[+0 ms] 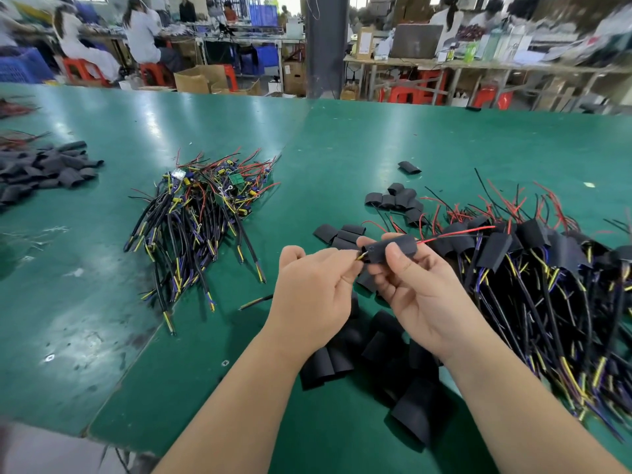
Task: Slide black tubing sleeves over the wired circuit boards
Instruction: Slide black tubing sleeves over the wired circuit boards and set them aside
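The right hand (pixel 420 285) is gripping one black tubing sleeve (pixel 393 249) between thumb and fingers and holding it roughly level above the tabletop (pixel 342 148). Just left of that sleeve, the left hand (pixel 314 289) is pinching the yellow-tipped cable end (pixel 360 257) that is emerging from the sleeve's left mouth. This split is probably letting one hand steady the tube while the other draws the cable through. Thin red and black leads (pixel 455 233) are trailing from the sleeve's opposite mouth.

Directly below the sleeve, loose empty sleeves (pixel 369 357) are lying within easy reach. To its right, a heap of sleeved assemblies (pixel 547 268) is lying. Well to its left, a pile of bare wired circuit boards (pixel 205 206) is waiting.

The board belonging to the held sleeve is not showing. It is presumably sitting inside, but this cannot be confirmed. The left fingertips are being masked by the hand itself. The sleeved heap is blurring and running out of view at the right.
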Motion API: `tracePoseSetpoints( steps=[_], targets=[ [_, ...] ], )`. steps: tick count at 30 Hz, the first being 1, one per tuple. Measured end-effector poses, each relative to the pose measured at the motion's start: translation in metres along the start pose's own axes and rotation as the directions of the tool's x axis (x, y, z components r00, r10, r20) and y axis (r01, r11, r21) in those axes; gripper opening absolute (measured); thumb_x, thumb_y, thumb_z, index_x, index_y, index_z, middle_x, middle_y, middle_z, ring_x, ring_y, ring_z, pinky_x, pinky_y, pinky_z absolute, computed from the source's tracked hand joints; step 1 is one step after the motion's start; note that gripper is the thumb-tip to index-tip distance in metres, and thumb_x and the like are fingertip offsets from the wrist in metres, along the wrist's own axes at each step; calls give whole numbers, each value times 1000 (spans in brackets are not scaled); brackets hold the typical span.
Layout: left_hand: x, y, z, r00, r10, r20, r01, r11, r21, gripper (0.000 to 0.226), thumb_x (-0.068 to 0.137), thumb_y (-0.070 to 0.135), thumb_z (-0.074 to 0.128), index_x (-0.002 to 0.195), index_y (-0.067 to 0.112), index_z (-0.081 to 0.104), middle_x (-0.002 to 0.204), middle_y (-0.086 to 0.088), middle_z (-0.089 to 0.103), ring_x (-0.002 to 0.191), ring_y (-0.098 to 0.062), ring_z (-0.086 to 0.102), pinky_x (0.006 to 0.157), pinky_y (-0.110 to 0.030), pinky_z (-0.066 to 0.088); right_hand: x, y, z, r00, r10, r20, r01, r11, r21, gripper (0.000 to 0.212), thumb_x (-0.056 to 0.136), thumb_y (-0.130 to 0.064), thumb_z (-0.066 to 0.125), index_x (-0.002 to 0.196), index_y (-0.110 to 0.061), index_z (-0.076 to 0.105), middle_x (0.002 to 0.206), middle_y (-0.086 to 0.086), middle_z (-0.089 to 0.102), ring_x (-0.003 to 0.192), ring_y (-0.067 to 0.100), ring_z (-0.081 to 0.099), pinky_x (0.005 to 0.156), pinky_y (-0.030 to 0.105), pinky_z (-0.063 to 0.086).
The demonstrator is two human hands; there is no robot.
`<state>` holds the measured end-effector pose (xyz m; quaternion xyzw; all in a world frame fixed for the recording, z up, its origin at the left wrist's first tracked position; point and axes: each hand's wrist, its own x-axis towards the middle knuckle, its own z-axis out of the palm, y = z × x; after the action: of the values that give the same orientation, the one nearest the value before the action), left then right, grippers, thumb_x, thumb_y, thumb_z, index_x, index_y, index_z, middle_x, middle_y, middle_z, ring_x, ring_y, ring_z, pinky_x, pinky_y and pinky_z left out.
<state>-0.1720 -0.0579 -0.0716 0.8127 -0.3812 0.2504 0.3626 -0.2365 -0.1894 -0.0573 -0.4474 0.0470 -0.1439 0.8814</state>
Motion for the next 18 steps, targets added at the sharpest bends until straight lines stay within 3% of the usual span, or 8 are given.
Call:
tracePoseSetpoints(
  steps=[4,7,10,13,16,18],
  targets=[
    [0,5,1,996,-90,23,93,975,-202,36,97,30,35,62,23,41,54,8,31,53,-15,31,68,-42,33,-2,-1,3,999,37,16,-37,998,48,17,77,-18,59,74,-20,76,88,3,75,61,6,65,61,15,53],
    [3,4,1,991,-133,33,137,941,-311,40,97,31,40,58,26,32,50,6,27,50,-11,27,61,-35,27,-2,2,6,993,117,-12,-114,987,116,16,74,-25,62,76,-20,77,77,-1,72,60,4,64,57,14,52],
    [4,1,0,986,-158,62,169,880,-444,44,94,38,42,59,12,44,50,-2,31,50,-23,29,60,-32,24,-1,3,8,978,206,-42,-190,951,244,24,72,-29,64,85,-10,72,68,1,68,57,5,62,52,13,51],
    [3,-2,-2,984,-158,85,178,797,-578,49,92,37,46,64,-3,51,57,-23,34,56,-35,30,54,-42,29,-1,4,10,964,264,-4,-251,922,295,31,75,-33,61,77,-5,75,66,1,68,54,5,61,50,13,50],
    [3,-3,-3,976,-178,123,212,674,-708,36,92,20,52,65,-3,55,59,-21,41,60,-22,39,66,-42,41,-2,3,10,952,306,32,-300,899,319,40,77,-34,60,94,1,71,77,5,70,55,5,60,49,13,50],
    [2,-4,-2,967,-198,157,247,599,-762,34,90,15,53,68,-10,59,66,-27,52,73,-16,51,75,-41,44,-2,3,11,945,324,38,-318,891,323,47,79,-34,58,108,3,64,80,7,70,54,4,60,48,13,50]
  ],
)
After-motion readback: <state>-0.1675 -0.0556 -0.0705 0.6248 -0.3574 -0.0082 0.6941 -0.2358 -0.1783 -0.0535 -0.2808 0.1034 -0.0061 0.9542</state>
